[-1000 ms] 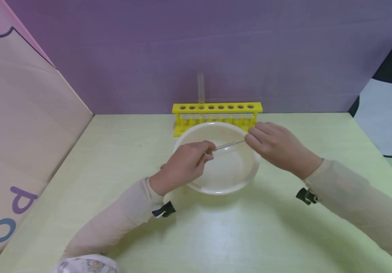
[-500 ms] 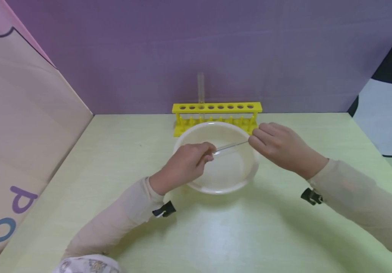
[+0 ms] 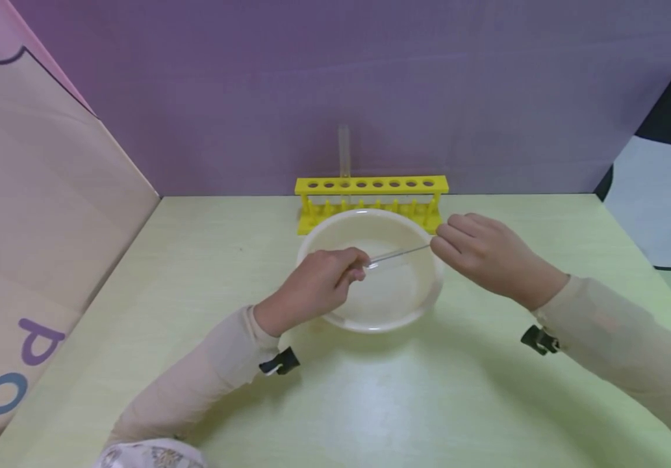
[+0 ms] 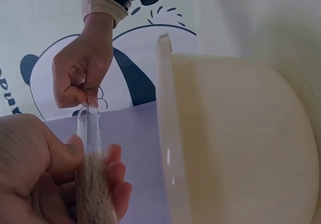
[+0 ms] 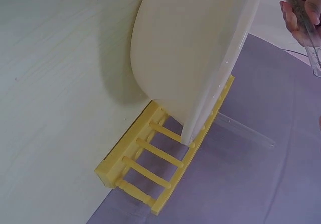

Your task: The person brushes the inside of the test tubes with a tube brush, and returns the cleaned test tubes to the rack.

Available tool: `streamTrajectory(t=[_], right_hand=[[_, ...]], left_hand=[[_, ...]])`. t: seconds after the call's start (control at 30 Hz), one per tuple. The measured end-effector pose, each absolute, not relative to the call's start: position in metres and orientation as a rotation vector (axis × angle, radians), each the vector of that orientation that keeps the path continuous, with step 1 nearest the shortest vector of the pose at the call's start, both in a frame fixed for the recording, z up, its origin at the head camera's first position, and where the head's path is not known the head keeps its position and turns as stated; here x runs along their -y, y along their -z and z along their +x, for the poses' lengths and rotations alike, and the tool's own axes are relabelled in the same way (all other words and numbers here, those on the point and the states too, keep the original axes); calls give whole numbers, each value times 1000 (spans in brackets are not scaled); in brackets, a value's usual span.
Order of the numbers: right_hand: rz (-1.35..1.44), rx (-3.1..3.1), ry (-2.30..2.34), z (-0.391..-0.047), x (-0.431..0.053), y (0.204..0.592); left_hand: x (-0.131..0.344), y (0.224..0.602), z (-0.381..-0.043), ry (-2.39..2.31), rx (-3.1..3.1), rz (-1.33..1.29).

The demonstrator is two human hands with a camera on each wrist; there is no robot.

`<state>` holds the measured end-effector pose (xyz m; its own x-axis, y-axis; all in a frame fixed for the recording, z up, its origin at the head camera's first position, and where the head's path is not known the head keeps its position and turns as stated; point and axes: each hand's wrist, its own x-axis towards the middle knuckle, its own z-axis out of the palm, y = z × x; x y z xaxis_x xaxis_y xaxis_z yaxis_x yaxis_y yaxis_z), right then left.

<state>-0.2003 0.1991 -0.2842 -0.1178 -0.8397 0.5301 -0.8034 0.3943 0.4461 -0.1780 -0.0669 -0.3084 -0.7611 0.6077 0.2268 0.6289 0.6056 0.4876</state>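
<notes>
Head view: over the basin [image 3: 390,299], the left hand [image 3: 319,279] gripped the test tube [image 3: 375,264]; the right hand [image 3: 490,259], pinching the test-tube brush [image 3: 408,251], had edged outward. Left wrist view: bristles [image 4: 94,191] filled the tube's lower part, so withdrawal looked partial. Right wrist view: the yellow rack [image 5: 160,152] stood beside the basin.

A tilted clear tube [image 4: 96,139] holds a bristled brush [image 4: 94,194] above the basin [image 3: 375,329].

In the head view, soft overhead light leaves pale glare on the table [image 3: 370,403] before the bowl [image 3: 377,329], with diffuse shadows front-right of it. Both wrist views look dimmer; in the left, the clear tube [image 4: 94,141] glints faintly.
</notes>
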Motion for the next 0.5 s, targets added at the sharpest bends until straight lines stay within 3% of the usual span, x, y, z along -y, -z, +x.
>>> streamTrajectory(t=[0.5], right_hand=[[1419, 1923, 79, -199, -204, 284]], left_hand=[[69, 313, -178, 858, 2772, -1070]])
